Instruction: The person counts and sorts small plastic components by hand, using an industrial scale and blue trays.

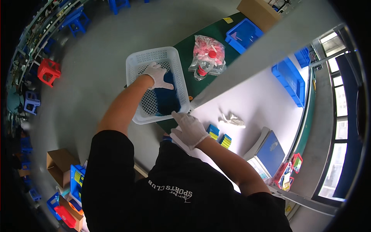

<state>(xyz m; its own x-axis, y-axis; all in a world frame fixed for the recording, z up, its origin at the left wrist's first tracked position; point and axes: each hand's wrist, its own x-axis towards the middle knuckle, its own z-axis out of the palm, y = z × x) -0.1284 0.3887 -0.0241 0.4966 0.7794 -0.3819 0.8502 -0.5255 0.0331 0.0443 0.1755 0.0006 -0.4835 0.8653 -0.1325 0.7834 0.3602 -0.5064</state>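
Note:
A white perforated plastic basket [130,71] stands ahead of me, partly over the edge of the dark green table. A dark blue mass [167,101] lies inside along its right side; I cannot make out what it is made of. My left hand [156,76], in a white glove, reaches into the basket with thumb and fingers apart, over the blue mass's far end. Whether it touches that mass is unclear. By the basket's near right corner is my right hand [189,129], also in a white glove, its fingers stretched toward the rim and its thumb spread.
A bag of pink and white pieces [208,46] and a clear red-capped bottle [205,69] occupy the green table [193,87]. On the white surface lie a crumpled glove [232,120], two blue-and-yellow blocks [213,131] and a scale [266,152]. A grey beam [262,54] crosses at right.

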